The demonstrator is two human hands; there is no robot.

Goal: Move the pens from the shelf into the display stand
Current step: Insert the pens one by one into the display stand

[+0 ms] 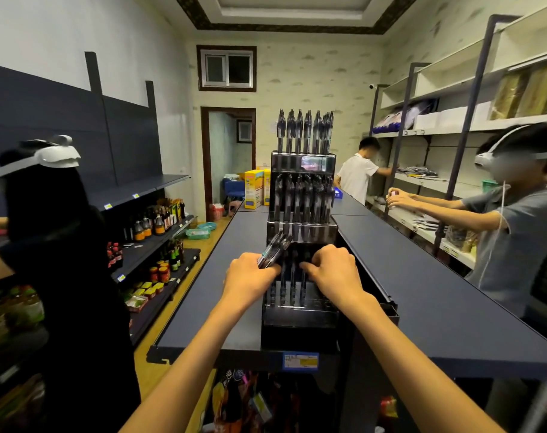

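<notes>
A black tiered display stand [300, 320] sits on the dark blue shelf top [422, 295] straight ahead. Its upper tiers are full of upright black pens [303, 131]. My left hand [250, 276] grips a bundle of several black pens [273, 250] that point up and away, just left of the lowest tier. My right hand [331, 270] is over the lowest tier with its fingers curled on a pen there [303, 278]; a few pens stand in that row's left slots. My right hand hides the right part of the row.
A person with a white headset [56, 157] stands close at my left, by shelves of bottles [153, 223]. Another person in a grey shirt [515, 232] works at the right wall shelves. A third stands further back [356, 176]. Yellow boxes [253, 189] sit at the far end.
</notes>
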